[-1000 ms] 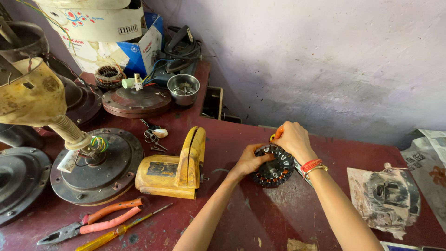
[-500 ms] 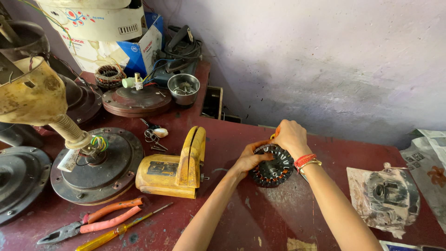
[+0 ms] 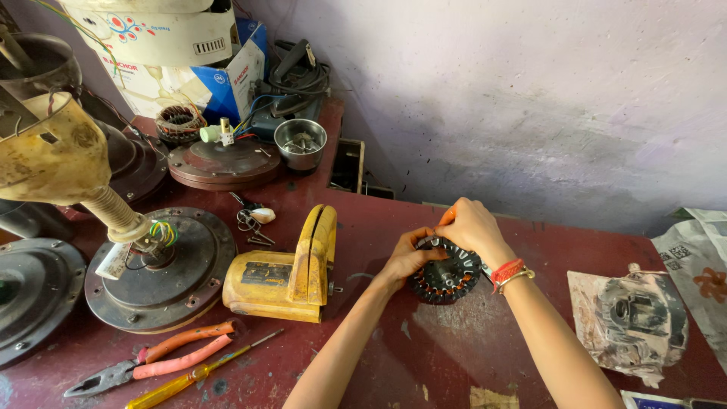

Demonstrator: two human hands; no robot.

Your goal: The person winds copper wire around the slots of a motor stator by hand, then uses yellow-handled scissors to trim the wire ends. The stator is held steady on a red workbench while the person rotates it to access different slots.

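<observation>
A round black motor stator (image 3: 447,274) with copper windings rests on the red-brown table (image 3: 394,348) near the middle. My left hand (image 3: 409,259) grips its left rim. My right hand (image 3: 473,227) lies over its top edge and holds a small orange-handled tool (image 3: 447,216), whose tip is hidden at the stator. A red band and a thin bangle sit on my right wrist.
A yellow power tool (image 3: 291,273) lies left of the stator. Orange pliers (image 3: 163,362) and a yellow screwdriver (image 3: 193,377) lie at the front left. Fan motor housings (image 3: 163,269), a steel bowl (image 3: 300,141), scissors (image 3: 250,220) and boxes (image 3: 182,60) fill the left. A greasy part on paper (image 3: 632,314) sits right.
My hands have shifted slightly on the stator, the left hand closing more onto its rim. The view has barely moved.
</observation>
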